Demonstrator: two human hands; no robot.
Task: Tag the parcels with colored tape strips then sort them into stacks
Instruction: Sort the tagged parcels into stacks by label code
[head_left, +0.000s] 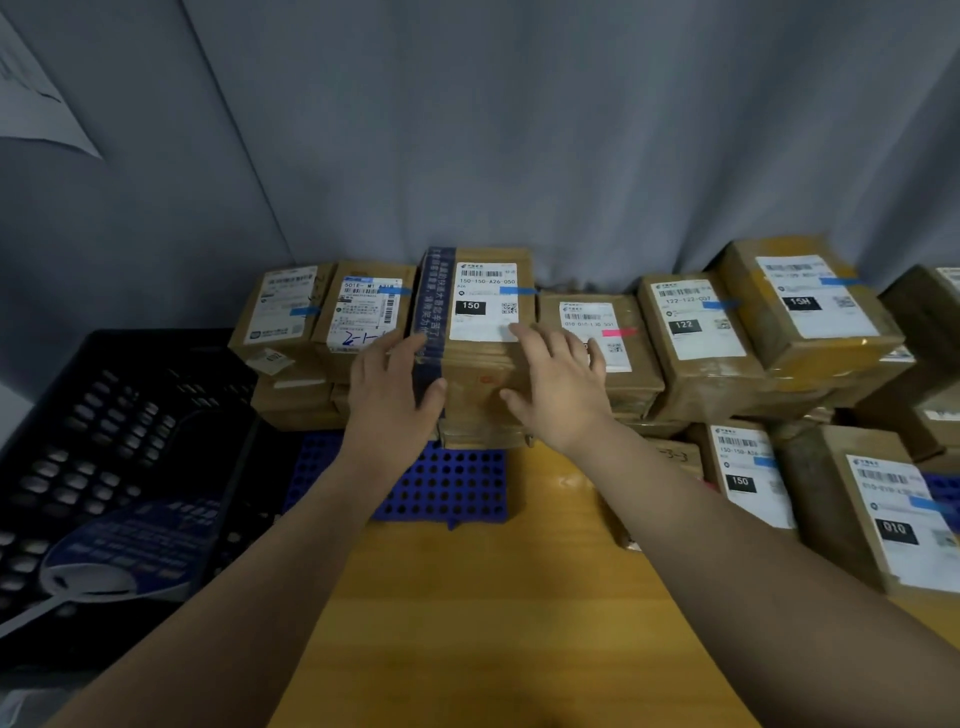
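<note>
Two bare forearms (249, 597) reach out over the wooden table (467, 597) to the 150 parcel (480, 371), which tops the middle stack. Black crate (119, 431) sits left of the 150 parcel and nearer the camera. Blue perforated tray (452, 483) lies just in front of its stack. More parcels flank it on both sides.

Step looks like sorting, not tagging: the 150 parcel already has a blue tape strip (517, 290) on its label, and the lower neighbour to its right has a pink strip (618, 332). Next move is probably to square it on the stack or lift it off. Either needs even pressure from both sides so the pile doesn't shift.

Left hand (387, 387) lies against its left edge, fingers straight and together, thumb on the front face. Right hand (558, 387) lies on its right side, fingers spread flat, thumb on the front. Nothing is pinched.
</note>
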